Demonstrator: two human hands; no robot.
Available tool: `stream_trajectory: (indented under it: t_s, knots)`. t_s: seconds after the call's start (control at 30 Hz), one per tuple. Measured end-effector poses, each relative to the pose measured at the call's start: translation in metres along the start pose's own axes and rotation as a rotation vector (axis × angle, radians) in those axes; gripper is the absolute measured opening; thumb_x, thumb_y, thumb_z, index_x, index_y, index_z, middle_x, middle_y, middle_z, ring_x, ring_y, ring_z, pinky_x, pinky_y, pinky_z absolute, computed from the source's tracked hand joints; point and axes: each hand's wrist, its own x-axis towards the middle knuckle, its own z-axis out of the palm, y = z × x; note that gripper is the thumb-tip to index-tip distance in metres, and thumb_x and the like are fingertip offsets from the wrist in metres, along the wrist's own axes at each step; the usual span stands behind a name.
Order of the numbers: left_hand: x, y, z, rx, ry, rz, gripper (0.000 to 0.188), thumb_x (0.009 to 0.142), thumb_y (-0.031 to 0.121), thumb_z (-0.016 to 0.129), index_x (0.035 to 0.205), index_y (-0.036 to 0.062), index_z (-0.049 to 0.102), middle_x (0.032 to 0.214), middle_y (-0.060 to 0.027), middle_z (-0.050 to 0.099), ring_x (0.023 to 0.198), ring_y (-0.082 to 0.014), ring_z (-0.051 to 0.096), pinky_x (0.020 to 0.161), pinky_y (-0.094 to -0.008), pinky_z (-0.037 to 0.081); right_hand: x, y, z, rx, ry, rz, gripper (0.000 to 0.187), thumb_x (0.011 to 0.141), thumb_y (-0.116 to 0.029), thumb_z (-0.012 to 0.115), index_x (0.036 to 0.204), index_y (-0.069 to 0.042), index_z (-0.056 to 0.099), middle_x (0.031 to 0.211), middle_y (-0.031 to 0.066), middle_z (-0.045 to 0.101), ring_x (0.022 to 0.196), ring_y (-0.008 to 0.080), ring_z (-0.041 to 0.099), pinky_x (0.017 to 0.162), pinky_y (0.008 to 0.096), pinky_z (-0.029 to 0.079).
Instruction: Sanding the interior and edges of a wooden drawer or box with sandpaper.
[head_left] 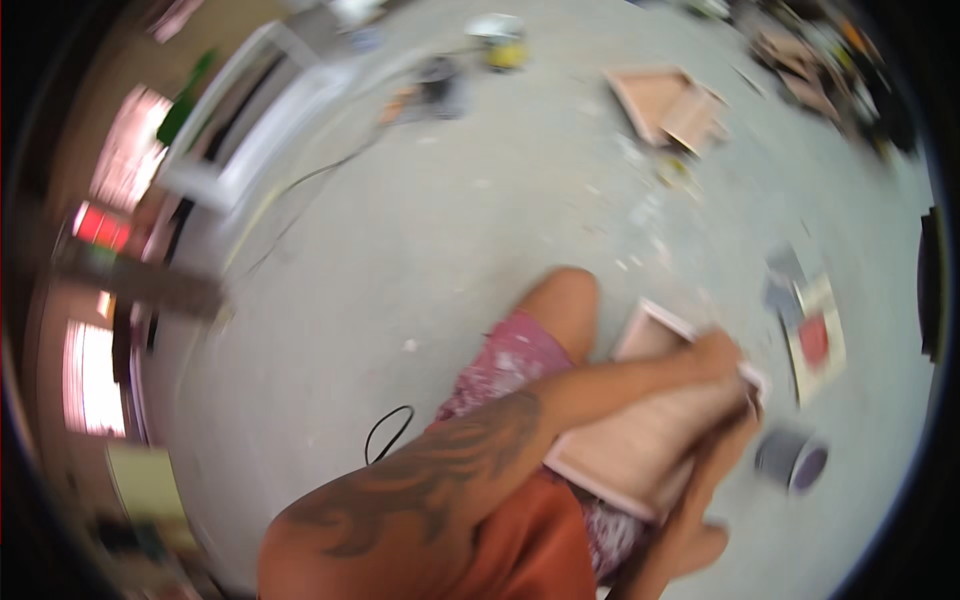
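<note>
The picture is blurred by motion. A shallow pale wooden tray (640, 445) with a raised rim lies across my lap, over patterned shorts. My tattooed left arm reaches across it, and my left hand (718, 355) grips the tray's far right corner. My right hand (742, 418) comes up from below against the same right edge, just under the left hand. Its fingers are too blurred to read. A small pale edge shows between the two hands. My bare knee (565, 300) points up beside the tray.
I sit on a grey concrete floor (450, 230). A small grey pot (790, 460) stands right of the tray, a flat board with a red patch (815, 340) beyond it. Another wooden tray (668, 102) lies far off. A black cable loop (390, 430), a yellow tool (505, 52) and a white frame (250, 130) are around.
</note>
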Motion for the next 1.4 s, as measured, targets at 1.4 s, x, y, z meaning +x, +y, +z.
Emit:
stream_trajectory:
  t_s: [1.4]
  knots:
    - [0.024, -0.059, 0.019, 0.136, -0.025, -0.007, 0.027, 0.08, 0.04, 0.075, 0.088, 0.015, 0.074, 0.077, -0.0097, 0.074, 0.081, -0.0337, 0.074, 0.074, -0.0466, 0.055, 0.091, -0.071, 0.02, 0.029, -0.229, -0.188, 0.049, 0.089, 0.009, 0.047, 0.138, 0.014, 0.046, 0.137, 0.0401, 0.046, 0.127, 0.0561, 0.046, 0.115, 0.0603, 0.037]
